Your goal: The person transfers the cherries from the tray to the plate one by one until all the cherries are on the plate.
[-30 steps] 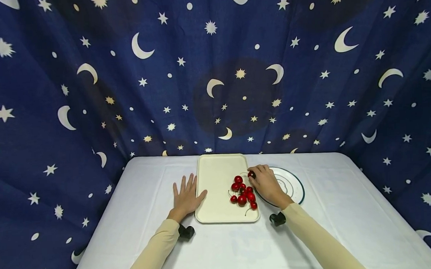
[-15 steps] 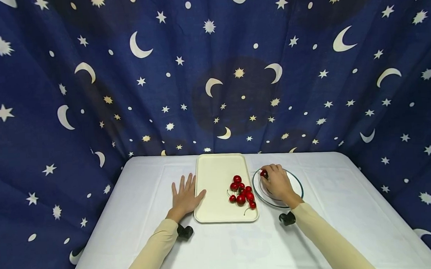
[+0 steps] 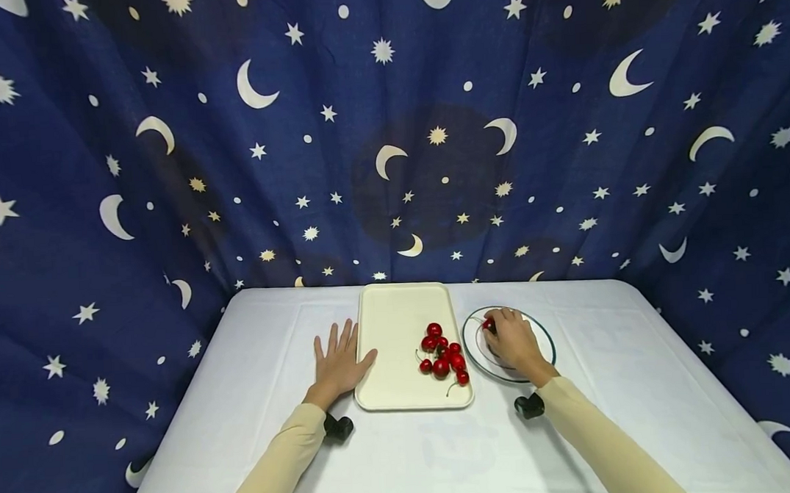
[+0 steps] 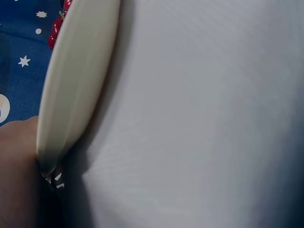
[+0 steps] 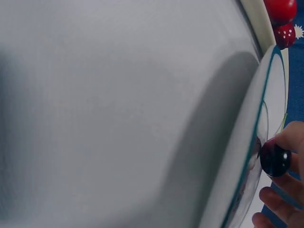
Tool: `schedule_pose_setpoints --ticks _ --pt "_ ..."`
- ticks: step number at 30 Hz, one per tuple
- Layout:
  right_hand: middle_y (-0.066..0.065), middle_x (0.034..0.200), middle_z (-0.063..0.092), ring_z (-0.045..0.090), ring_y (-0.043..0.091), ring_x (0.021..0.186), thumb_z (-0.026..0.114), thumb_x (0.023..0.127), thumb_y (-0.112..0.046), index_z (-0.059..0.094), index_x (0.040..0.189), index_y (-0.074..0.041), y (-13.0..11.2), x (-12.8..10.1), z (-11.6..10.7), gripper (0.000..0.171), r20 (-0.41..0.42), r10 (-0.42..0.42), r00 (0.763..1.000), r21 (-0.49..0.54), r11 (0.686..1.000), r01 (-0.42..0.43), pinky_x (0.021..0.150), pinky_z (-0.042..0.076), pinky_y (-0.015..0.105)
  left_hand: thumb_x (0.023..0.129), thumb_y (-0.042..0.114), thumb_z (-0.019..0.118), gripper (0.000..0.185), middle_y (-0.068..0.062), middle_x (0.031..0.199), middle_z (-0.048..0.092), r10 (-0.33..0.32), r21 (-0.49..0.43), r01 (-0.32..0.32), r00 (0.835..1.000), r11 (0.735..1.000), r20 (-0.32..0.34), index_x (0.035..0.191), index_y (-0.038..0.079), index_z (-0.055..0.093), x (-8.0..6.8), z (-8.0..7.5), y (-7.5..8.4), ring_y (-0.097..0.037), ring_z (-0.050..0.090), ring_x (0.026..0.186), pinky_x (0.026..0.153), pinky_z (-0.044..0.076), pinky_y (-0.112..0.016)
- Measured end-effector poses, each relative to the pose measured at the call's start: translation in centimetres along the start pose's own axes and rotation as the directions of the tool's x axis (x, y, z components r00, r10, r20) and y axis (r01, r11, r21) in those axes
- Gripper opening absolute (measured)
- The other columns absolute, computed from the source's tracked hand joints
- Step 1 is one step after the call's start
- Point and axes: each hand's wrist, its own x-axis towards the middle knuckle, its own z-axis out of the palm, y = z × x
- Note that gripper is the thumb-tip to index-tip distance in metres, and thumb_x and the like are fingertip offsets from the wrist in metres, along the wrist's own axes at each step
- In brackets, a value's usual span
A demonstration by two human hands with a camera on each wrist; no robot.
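Over the white plate with its blue-green rim, my right hand pinches a dark red cherry between thumb and fingers. In the right wrist view the cherry is right at the plate's surface, its thin green stem pointing away. My left hand lies flat with fingers spread at the left edge of the cream tray, thumb over its rim. Several red cherries are clustered on the right side of the tray, some with stems. The left wrist view shows the tray's side wall and part of the hand.
Both tray and plate stand on a table with a white cloth, the plate just right of the tray. A dark blue curtain with moons and stars hangs behind and at both sides.
My right hand has carried the cherry from the tray's right edge rightward over the plate, then lowered slightly. My left hand has stayed by the tray.
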Motion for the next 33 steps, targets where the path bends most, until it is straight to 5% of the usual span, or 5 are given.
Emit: schedule_pose_setpoints --ticks 16,22,33 --pt "0.022 0.132 0.065 0.053 0.043 0.127 0.057 0.097 -0.011 0.064 0.128 -0.001 -2.8 1.0 0.4 0.034 -0.098 -0.011 0.995 0.113 0.993 0.022 0.104 0.041 0.060 0.102 0.067 0.036 0.086 -0.004 0.176 0.009 0.001 -0.023 -0.002 1.000 1.000 -0.030 0.166 0.014 0.014 -0.3 0.0 0.1 -0.033 -0.001 0.165 0.128 -0.008 -0.065" --pt "0.019 0.134 0.066 0.053 0.040 0.128 0.063 0.098 -0.015 0.063 0.134 -0.005 -4.6 1.4 1.2 0.037 -0.050 -0.105 0.993 0.134 0.985 0.111 0.106 0.042 0.056 0.102 0.067 0.037 0.085 -0.003 0.176 0.009 -0.004 -0.033 0.003 0.999 0.999 -0.032 0.166 0.015 0.015 -0.3 0.0 0.2 -0.033 -0.001 0.165 0.128 -0.008 -0.065" --pt "0.016 0.137 0.068 0.064 0.040 0.122 0.061 0.099 -0.005 0.067 0.136 -0.016 -7.1 1.7 1.5 0.039 -0.003 -0.324 0.946 0.172 0.932 0.320 0.096 0.049 0.062 0.101 0.071 0.032 0.087 -0.001 0.176 0.007 -0.010 0.017 0.011 1.000 1.000 -0.014 0.167 0.018 0.012 -0.2 0.1 0.1 -0.031 -0.002 0.165 0.128 -0.006 -0.065"
